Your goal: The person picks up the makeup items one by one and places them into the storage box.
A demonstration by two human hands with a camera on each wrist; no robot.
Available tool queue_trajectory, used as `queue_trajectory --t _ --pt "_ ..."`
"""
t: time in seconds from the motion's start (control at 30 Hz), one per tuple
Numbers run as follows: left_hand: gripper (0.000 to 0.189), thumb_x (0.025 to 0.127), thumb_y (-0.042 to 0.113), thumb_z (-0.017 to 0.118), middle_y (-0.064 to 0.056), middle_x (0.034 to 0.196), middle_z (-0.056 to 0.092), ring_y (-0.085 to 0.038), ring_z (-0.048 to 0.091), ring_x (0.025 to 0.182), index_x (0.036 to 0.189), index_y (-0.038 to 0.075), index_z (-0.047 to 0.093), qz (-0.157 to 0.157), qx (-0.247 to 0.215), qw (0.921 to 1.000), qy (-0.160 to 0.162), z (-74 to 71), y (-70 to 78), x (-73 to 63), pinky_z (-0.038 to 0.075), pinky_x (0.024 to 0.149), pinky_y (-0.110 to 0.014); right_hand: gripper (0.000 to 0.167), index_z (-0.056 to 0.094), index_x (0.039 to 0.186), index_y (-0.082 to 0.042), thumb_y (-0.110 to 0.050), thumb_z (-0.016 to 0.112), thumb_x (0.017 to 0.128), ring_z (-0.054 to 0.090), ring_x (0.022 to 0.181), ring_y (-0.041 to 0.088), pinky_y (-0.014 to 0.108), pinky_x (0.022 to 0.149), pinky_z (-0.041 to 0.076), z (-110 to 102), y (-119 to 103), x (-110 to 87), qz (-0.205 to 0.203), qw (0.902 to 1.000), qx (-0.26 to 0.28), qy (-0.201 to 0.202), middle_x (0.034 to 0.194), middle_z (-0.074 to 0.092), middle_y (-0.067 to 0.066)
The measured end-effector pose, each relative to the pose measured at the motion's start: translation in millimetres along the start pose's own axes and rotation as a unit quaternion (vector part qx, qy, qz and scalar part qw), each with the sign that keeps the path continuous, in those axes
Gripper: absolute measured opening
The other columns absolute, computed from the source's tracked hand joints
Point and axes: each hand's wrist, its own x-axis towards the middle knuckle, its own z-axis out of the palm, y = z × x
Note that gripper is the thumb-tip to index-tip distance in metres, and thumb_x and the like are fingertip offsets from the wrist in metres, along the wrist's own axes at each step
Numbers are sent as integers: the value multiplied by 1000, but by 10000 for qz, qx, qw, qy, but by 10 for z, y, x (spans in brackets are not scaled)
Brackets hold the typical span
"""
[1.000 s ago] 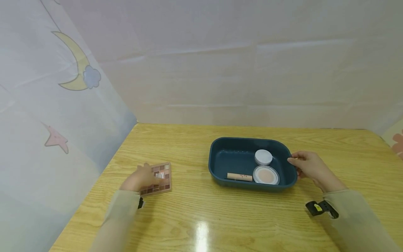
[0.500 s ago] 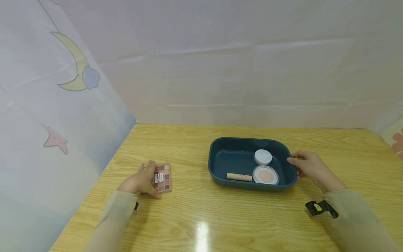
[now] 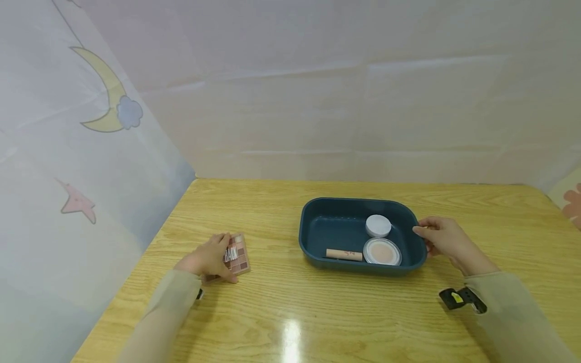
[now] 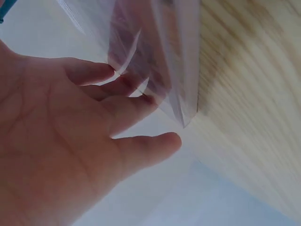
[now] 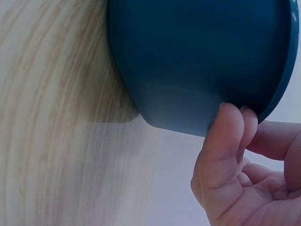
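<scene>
At the left of the table, my left hand (image 3: 210, 258) spans an eyeshadow palette (image 3: 240, 256), thumb at its near edge and fingers at its far edge. In the left wrist view, several fingertips meet the clear plastic edge of the palette (image 4: 141, 42), while the little finger stays apart. My right hand (image 3: 447, 244) pinches the right rim of a dark blue oval basin (image 3: 333, 229), thumb at the inner side and fingers outside. Inside the basin lie a white round lidded jar (image 3: 379, 225), a clear-rimmed round compact (image 3: 383, 252) and a beige tube (image 3: 344, 254).
Everything rests on a wooden table (image 3: 290, 297). A pale cloth backdrop (image 3: 290, 101) hangs behind it and along the left side. Black straps (image 3: 463, 298) sit around the wrists.
My left hand has shifted over the palette, its spread fingers drawing in around the edges, and the palette has turned slightly. The right hand keeps its hold on the basin.
</scene>
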Motion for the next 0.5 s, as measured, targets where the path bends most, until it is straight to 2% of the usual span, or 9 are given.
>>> queue_trajectory --t 0.2,0.5 --pt "112 73 40 84 -35 149 23 -50 24 136 149 -11 20 40 351 9994 26 2 18 25 21 103 -70 43 39 127 21 -15 46 104 52 61 15 29 55 54 -10 -11 1 37 10000 -23 20 75 51 4" --pt "108 72 46 82 -32 147 30 -48 29 135 149 -8 28 198 658 9973 275 24 -14 65 20 106 -68 43 39 128 21 -14 46 104 53 61 14 29 55 54 -2 -28 -1 103 9999 38 -13 76 53 4"
